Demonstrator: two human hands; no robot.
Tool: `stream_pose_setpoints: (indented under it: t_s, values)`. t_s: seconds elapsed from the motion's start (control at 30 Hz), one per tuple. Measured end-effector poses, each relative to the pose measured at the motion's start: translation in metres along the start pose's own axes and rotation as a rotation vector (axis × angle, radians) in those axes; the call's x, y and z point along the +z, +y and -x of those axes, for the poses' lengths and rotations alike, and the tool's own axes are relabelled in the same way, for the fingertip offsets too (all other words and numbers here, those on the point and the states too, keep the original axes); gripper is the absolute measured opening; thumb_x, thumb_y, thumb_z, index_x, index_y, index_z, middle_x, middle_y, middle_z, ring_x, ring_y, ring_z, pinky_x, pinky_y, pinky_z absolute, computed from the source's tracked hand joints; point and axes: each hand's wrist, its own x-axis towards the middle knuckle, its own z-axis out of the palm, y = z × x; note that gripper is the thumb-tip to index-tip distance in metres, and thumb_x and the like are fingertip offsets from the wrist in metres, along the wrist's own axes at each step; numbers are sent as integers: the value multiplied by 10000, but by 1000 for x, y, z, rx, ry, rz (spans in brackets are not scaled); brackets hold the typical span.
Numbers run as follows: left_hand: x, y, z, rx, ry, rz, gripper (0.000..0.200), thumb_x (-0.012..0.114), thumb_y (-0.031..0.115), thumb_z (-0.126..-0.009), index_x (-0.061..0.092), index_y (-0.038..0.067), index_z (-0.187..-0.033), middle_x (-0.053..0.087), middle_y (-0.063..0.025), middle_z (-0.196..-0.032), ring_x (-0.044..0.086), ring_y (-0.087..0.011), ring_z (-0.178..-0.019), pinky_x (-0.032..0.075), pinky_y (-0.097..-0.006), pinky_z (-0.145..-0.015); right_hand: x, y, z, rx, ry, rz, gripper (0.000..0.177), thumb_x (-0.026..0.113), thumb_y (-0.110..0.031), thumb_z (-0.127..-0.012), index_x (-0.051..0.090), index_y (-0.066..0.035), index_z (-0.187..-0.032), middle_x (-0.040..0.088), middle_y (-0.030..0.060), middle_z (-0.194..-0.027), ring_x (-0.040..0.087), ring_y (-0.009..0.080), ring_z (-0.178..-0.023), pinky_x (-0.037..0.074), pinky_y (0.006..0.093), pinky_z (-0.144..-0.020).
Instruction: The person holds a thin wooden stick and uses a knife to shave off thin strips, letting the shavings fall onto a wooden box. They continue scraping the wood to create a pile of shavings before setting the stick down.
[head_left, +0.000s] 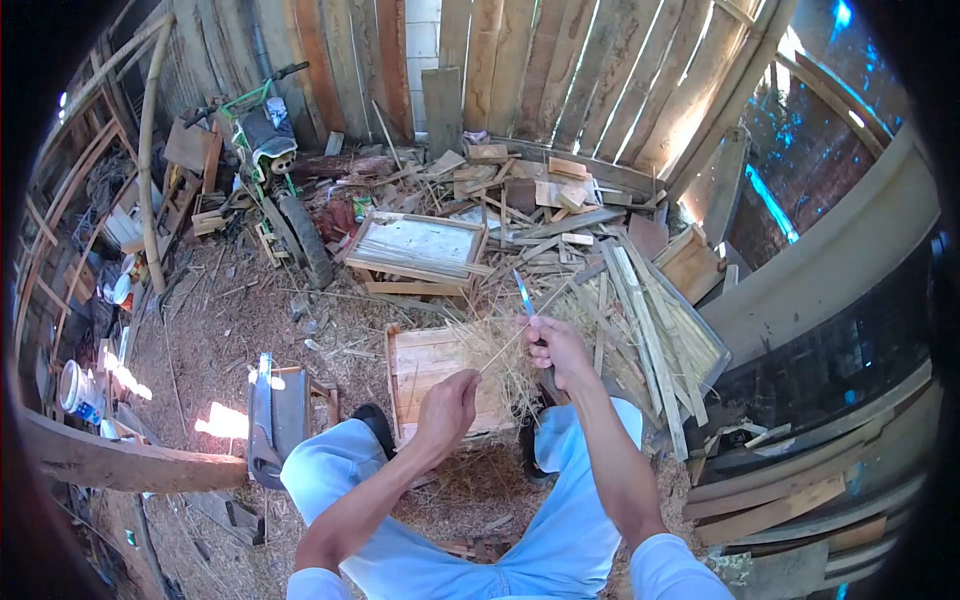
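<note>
My right hand [562,352] is closed around the handle of a knife [524,292], its blade pointing up and away from me. A thin wooden strip [508,346] runs up to the right from the pinched fingers of my left hand [450,405] and passes by the knife at my right hand. Below the hands, between my knees, is a shallow wooden tray [425,372]. A heap of fine, pale shavings [500,345] covers its right side.
A wooden frame with a pale panel [415,245] lies ahead, before a pile of wood scraps [540,195]. Long slats [650,340] lie at right. A small bike [275,170] leans at back left. What looks like a handsaw [263,420] rests beside my left knee.
</note>
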Motion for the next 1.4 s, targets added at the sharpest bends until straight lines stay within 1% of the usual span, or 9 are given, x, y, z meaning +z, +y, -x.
stream_pose_setpoints:
  t_s: [0.13,0.37,0.53,0.83,1.0,1.1,1.17,1.27,1.4]
  values:
    - [-5,-11,-3,33,16,-37,112,550,76,-873,609,-1,-929,627,-207,-818,613,-391,-738,478,-446,-617,1,6,3,-4,-48,-61,277,474,-207,-973,556,-6,-1145,483,-21,-720,349,28,-492,275,167,-398]
    - [-3,-14,-14,65,78,-16,101,566,60,-861,611,3,-931,634,-203,-839,621,-382,-737,486,-435,-615,43,35,11,95,-220,48,295,483,-218,-971,546,-32,-1191,481,-12,-723,358,23,-499,286,159,-401]
    - [-1,-12,-18,108,104,-48,113,551,47,-866,604,9,-958,631,-190,-888,621,-389,-745,489,-435,-607,36,31,5,204,-346,-151,314,472,-212,-975,516,-38,-1232,444,-46,-725,326,17,-492,257,150,-406]
    - [0,11,-17,88,-6,-193,110,507,56,-891,570,37,-980,603,-177,-828,602,-388,-690,463,-462,-562,24,18,8,171,-194,-21,299,517,-231,-955,562,-2,-1142,447,-50,-696,334,13,-500,256,155,-387]
    - [5,14,-15,91,1,-129,115,499,66,-899,573,38,-984,613,-185,-840,602,-399,-698,465,-467,-573,15,13,10,160,-219,-27,266,515,-193,-950,583,10,-1108,456,-45,-691,333,21,-490,250,165,-382]
    - [-1,12,-3,68,-9,-122,124,530,68,-886,605,36,-979,638,-170,-873,623,-375,-736,489,-436,-614,5,4,7,141,13,70,219,479,-128,-945,573,23,-1073,449,-46,-654,329,23,-458,246,168,-370]
    - [-4,8,5,46,-20,-137,131,558,64,-872,634,33,-973,659,-153,-900,644,-347,-770,511,-405,-648,-29,-8,-6,35,59,-119,211,465,-148,-957,562,22,-1035,432,-51,-644,328,22,-456,248,169,-367]
    - [-9,-7,9,84,-30,-61,123,527,94,-889,595,43,-978,629,-181,-872,607,-401,-709,481,-463,-586,-46,-17,-7,39,22,-101,221,460,-179,-969,549,15,-1026,424,-55,-650,325,21,-464,250,167,-374]
    - [-9,-15,7,106,-32,-135,119,546,83,-877,607,47,-972,643,-156,-879,626,-365,-722,500,-431,-595,-31,-4,1,45,-57,-99,317,472,-225,-975,494,13,-1184,442,-42,-710,330,21,-498,263,159,-399]
